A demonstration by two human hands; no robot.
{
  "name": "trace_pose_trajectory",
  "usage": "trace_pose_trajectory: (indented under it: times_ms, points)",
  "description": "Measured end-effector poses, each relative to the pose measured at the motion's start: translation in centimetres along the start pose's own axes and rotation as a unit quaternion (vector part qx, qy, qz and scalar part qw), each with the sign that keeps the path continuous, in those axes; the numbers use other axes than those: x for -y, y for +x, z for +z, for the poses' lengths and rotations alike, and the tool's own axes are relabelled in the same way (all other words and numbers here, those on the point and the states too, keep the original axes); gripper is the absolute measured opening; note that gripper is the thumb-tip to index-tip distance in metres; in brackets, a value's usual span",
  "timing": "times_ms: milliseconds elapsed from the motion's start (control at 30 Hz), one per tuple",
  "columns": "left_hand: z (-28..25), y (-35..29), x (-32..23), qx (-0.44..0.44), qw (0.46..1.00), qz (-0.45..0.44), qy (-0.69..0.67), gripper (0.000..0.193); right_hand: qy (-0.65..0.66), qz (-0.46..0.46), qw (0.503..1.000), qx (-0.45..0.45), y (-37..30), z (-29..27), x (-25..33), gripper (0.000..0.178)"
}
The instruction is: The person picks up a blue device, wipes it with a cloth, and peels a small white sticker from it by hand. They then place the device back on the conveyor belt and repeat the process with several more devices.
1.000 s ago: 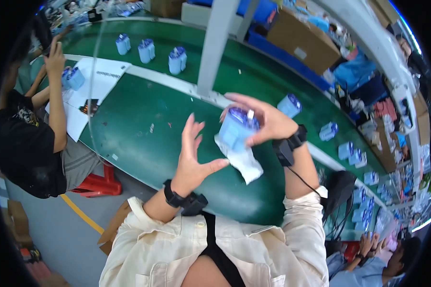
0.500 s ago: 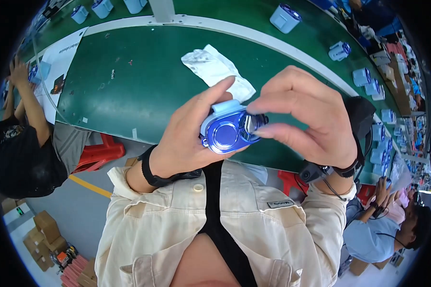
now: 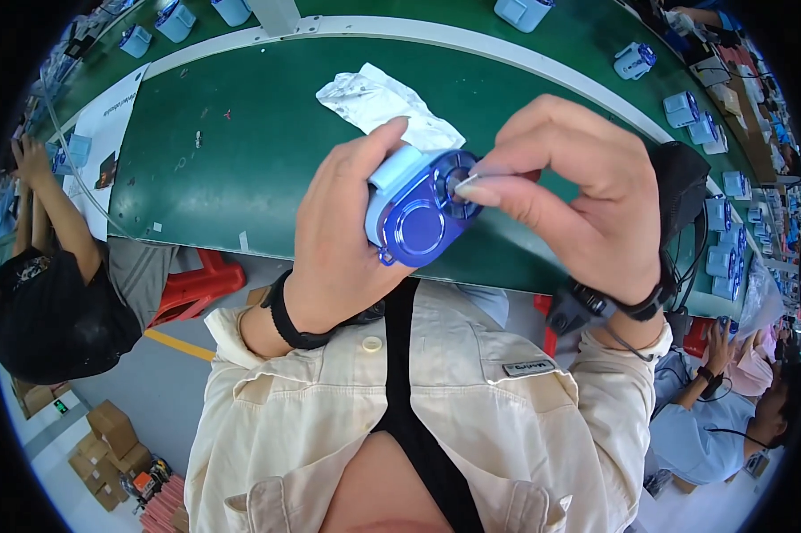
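Observation:
My left hand (image 3: 340,209) is wrapped round a small light-blue device with a glossy dark-blue face (image 3: 421,229), holding it above the table's near edge. The face carries a round disc at its lower part and a dark ring with spokes at its upper right. Thumb and forefinger of my right hand (image 3: 573,191) pinch a small flat, whitish piece (image 3: 465,183) against the middle of that ring. Its exact kind is hidden by the fingertips. Just beyond the device a crumpled white cloth or paper (image 3: 387,108) lies on the green table.
A white rail (image 3: 400,30) crosses behind the green table (image 3: 249,133). Similar blue devices (image 3: 681,108) stand beyond it. Co-workers sit at left (image 3: 58,298) and right (image 3: 716,440). A red stool (image 3: 200,282) and cardboard boxes (image 3: 111,431) are on the floor.
The device has tilted and moved slightly up in my left hand. My right fingers have gone from gripping the ring's outer edge to pinching a small piece at its middle.

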State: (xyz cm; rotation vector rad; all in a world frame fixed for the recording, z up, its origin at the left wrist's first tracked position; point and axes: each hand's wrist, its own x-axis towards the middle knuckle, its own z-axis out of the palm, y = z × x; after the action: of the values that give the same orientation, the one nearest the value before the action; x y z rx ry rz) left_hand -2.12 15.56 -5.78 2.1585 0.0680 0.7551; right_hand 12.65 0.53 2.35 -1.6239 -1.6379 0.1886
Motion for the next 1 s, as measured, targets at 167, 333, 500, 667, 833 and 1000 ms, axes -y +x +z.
trace_pose_trajectory:
  times_ms: [167,333,500,667,833,1000]
  points:
    - [0.5,0.2,0.4,-0.097,0.987,0.056,0.112,0.074,-0.007,0.096,0.983,-0.157,-0.8,3.3,1.0,0.011]
    - [0.7,0.2,0.3,-0.118,0.978,0.079,0.150,0.068,-0.083,0.067,0.958,-0.267,-1.3,5.8,0.7,0.010]
    - [0.9,0.3,0.8,-0.128,0.965,0.109,0.201,0.066,-0.179,0.003,0.935,-0.307,-1.5,7.0,-0.3,0.017]
    - [1.1,0.3,1.4,-0.132,0.968,0.113,0.180,0.065,-0.247,-0.027,0.933,-0.259,-1.8,6.9,-0.3,0.023]
    - [0.7,0.4,1.9,-0.135,0.967,0.141,0.165,0.063,-0.241,-0.058,0.953,-0.174,-2.9,6.2,-1.4,0.030]
    - [1.6,-0.4,1.4,-0.071,0.996,0.051,-0.030,0.073,0.214,0.062,0.950,-0.217,-2.5,5.7,-2.0,0.041]
